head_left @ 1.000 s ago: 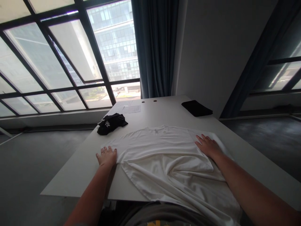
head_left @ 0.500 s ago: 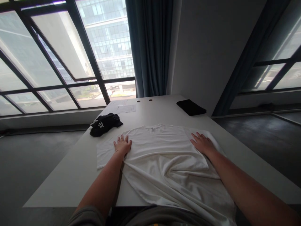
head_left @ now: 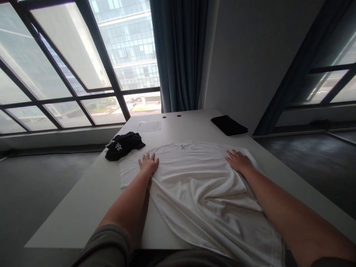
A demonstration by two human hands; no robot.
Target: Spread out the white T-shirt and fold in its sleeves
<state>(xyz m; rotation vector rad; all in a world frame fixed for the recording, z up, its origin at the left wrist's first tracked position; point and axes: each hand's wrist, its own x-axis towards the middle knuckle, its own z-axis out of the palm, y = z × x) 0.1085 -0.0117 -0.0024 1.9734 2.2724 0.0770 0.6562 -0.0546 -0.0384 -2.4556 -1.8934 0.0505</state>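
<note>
A white T-shirt [head_left: 191,163] lies spread on the white table [head_left: 80,207], its neckline pointing away from me. Creases bunch across its lower middle, and the hem hangs over the near edge toward my body. My left hand [head_left: 149,163] rests flat with fingers spread on the shirt near its left sleeve. Over by the right sleeve, my right hand [head_left: 238,161] also presses flat on the fabric, fingers stretched out. Neither hand grasps the cloth.
Beyond my left hand lies a folded black garment [head_left: 125,145] with white lettering. A flat black folded item [head_left: 229,125] sits at the back right. Sheets of paper [head_left: 149,126] lie near the far left edge. A blue curtain [head_left: 180,55] hangs behind the table.
My left hand has slid a little right and away from me, and the left sleeve has shifted with it. The right hand stays nearly in place; the view has moved slightly.
</note>
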